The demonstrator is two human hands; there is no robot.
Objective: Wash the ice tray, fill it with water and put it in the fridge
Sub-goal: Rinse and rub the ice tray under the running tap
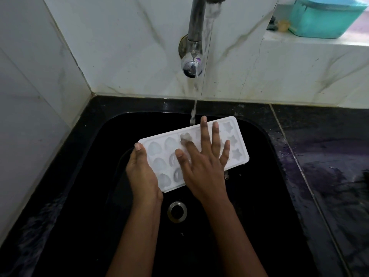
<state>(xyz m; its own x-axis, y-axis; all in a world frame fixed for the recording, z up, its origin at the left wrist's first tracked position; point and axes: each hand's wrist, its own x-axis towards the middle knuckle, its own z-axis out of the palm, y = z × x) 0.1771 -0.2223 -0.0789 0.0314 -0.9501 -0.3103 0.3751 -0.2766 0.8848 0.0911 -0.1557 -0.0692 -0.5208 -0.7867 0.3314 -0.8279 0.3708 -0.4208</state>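
The left hand point(142, 174) is curled round the left end of the white plastic ice tray with shaped moulds point(236, 141), thumb laid on its top corner. The right hand point(203, 164) is spread wide and laid flat on the tray's middle, fingers straight. The tray is held over the black sink point(263, 196), under a thin water stream point(193, 114) from the chrome wall tap point(196, 27). The black stone worktop point(329, 146) is seen wet at the sink's right edge. White marbled wall tiles point(119, 47) are noted behind.
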